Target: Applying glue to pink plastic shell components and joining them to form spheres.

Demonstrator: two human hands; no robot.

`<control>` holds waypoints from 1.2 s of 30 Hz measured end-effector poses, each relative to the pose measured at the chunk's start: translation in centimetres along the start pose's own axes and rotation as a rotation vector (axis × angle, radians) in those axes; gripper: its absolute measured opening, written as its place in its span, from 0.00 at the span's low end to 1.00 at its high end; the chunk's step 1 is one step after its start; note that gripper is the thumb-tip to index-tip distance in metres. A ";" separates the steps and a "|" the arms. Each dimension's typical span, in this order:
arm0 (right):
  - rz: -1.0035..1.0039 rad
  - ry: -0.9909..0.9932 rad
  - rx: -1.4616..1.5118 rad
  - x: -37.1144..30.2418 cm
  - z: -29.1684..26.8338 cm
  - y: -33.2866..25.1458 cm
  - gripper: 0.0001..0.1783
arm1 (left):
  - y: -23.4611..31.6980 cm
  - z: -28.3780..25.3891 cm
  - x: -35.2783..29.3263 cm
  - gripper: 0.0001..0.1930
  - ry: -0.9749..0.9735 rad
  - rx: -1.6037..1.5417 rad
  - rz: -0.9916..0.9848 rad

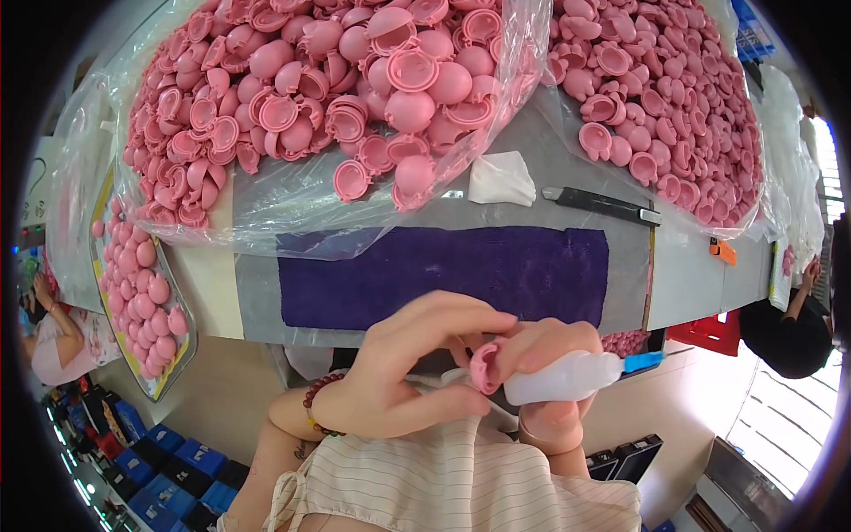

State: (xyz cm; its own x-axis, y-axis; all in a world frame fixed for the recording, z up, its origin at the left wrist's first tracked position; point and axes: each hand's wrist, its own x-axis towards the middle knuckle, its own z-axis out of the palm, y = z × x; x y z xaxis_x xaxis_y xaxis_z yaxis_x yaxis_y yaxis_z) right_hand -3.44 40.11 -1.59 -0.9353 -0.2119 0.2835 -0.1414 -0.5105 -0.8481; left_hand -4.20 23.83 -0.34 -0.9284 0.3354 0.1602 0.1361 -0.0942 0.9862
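Close to my body, my left hand (403,363) is closed on a pink half shell (485,368), its hollow side facing my right hand. Wrapped in my right hand (551,346) is a small white squeeze bottle (567,379), lying nearly level with its blue tip (644,361) pointing right. The fingers of my right hand come up against the shell's edge. Beyond both hands, a dark purple cloth (443,275) lies flat on the table. A large heap of pink shells (292,89) rests on clear plastic behind it.
Another pink heap (665,106) fills the far right. A folded white cloth (502,179) and a black-handled cutter (603,206) lie behind the purple cloth. An orange cutter (722,252) sits at right. On the left stands a tray (180,365) of pink domes. Other people work at both sides.
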 end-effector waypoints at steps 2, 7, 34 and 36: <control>0.005 -0.032 -0.068 0.0 -0.1 0.1 0.20 | -0.6 -0.9 0.3 0.29 -0.198 -0.028 -0.054; 0.130 0.230 0.033 0.0 0.4 -0.6 0.25 | -0.5 -0.7 -0.7 0.25 -0.140 -0.225 -0.140; -0.590 0.066 -0.710 1.4 -0.7 -2.4 0.32 | -0.5 0.0 -0.5 0.21 0.014 -0.560 -0.171; -0.634 0.076 -0.725 1.9 -0.5 -1.7 0.33 | -0.4 0.1 -0.5 0.21 0.010 -0.546 -0.172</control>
State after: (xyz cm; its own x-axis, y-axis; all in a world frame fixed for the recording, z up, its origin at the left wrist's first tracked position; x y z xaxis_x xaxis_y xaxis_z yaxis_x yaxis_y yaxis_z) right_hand -5.11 40.96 0.14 -0.6308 -0.0063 0.7759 -0.7697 0.1320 -0.6246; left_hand -3.76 23.75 -0.86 -0.9249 0.3801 -0.0040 -0.2133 -0.5104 0.8330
